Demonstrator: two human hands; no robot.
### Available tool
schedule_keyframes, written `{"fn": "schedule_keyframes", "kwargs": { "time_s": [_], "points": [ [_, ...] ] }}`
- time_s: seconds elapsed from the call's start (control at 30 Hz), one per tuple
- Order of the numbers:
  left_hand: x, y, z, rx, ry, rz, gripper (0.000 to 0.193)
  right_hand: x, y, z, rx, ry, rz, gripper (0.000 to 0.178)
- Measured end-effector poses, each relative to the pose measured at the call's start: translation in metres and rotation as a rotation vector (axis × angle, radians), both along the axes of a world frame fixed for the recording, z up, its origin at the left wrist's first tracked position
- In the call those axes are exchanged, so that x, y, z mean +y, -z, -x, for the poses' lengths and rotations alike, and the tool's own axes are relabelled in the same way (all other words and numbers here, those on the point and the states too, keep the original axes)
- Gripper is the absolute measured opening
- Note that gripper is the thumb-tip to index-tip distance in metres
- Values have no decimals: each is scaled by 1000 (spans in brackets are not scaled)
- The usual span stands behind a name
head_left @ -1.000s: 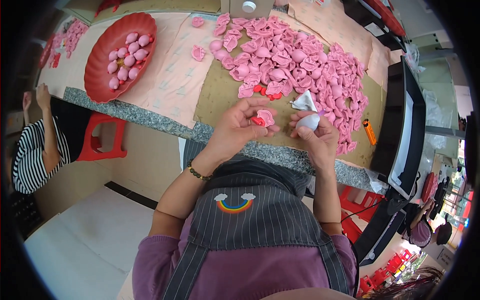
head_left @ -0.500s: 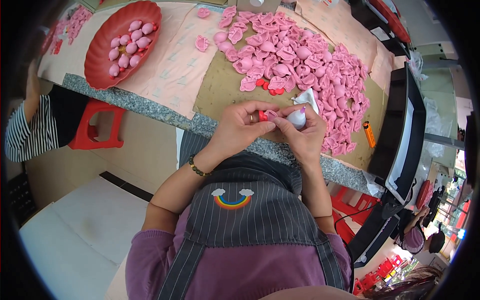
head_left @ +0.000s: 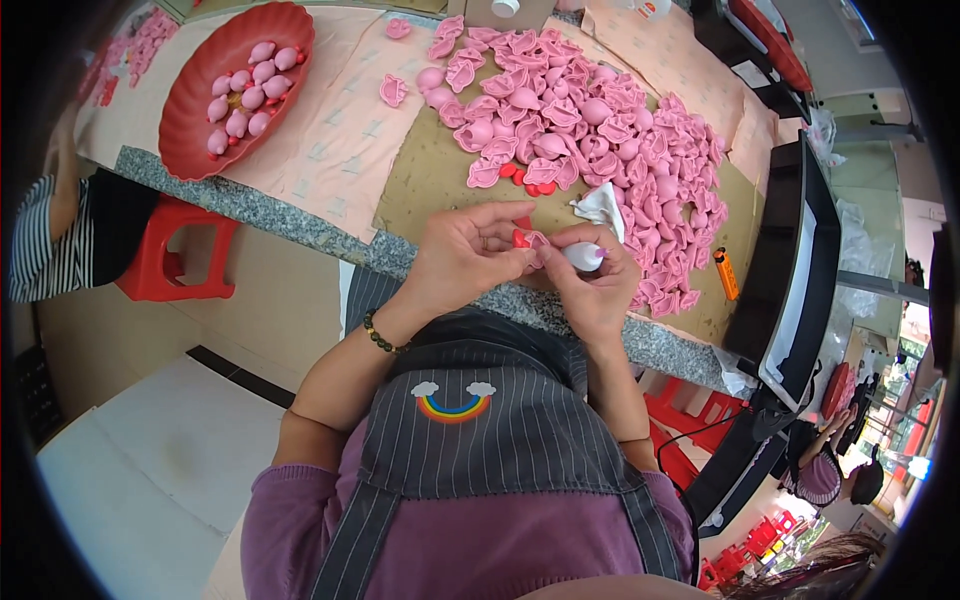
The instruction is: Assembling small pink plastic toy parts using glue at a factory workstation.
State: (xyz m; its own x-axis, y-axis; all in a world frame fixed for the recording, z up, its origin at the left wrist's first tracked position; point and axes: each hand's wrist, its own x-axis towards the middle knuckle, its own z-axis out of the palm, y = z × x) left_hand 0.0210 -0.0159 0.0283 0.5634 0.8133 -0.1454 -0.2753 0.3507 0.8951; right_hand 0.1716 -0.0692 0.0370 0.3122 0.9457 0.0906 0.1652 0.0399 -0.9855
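Note:
Between my hands, above the table's front edge, is a small pink moulded piece [head_left: 537, 250] with a red part [head_left: 521, 238] at its left end. My left hand [head_left: 462, 258] pinches it between thumb and fingers. Tucked in the curled fingers of my right hand [head_left: 598, 290] is a small white squeeze bottle [head_left: 580, 256] with a purple tip, pointing right. The right thumb and forefinger also meet the pink piece. Just beyond lie several red bits [head_left: 538, 188] and a crumpled white cloth [head_left: 600, 208].
A large heap of pink moulded shells [head_left: 600, 112] covers the board ahead. An orange lighter [head_left: 726, 274] lies at its right. The red scalloped dish [head_left: 180, 120] at far left holds pink rounded pieces with red ends. Another person's striped sleeve [head_left: 35, 235] is beside a red stool [head_left: 180, 255].
The bottle in my right hand has tipped over, its purple tip swinging from upward to rightward. My right fingers have closed in on the pink piece. The whole view has shifted slightly.

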Motion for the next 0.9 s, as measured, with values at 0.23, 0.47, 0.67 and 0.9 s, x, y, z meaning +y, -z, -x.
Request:
{"fn": "schedule_keyframes", "kwargs": {
  "time_s": [0.23, 0.47, 0.67, 0.9],
  "points": [
    [7, -4, 1, -29, 38, 126, 34, 13, 6, -40, 325, -82, 57, 21],
    [2, 15, -3, -295, -20, 241, 32, 5, -16, -43, 259, -96, 11, 27],
    [7, 16, 2, -360, 133, 278, 35, -14, -35, -38, 167, 41, 0, 19],
    [10, 24, -1, -497, 123, 261, 35, -15, -49, -35, 4, 48, -290, 27]
  ]
}}
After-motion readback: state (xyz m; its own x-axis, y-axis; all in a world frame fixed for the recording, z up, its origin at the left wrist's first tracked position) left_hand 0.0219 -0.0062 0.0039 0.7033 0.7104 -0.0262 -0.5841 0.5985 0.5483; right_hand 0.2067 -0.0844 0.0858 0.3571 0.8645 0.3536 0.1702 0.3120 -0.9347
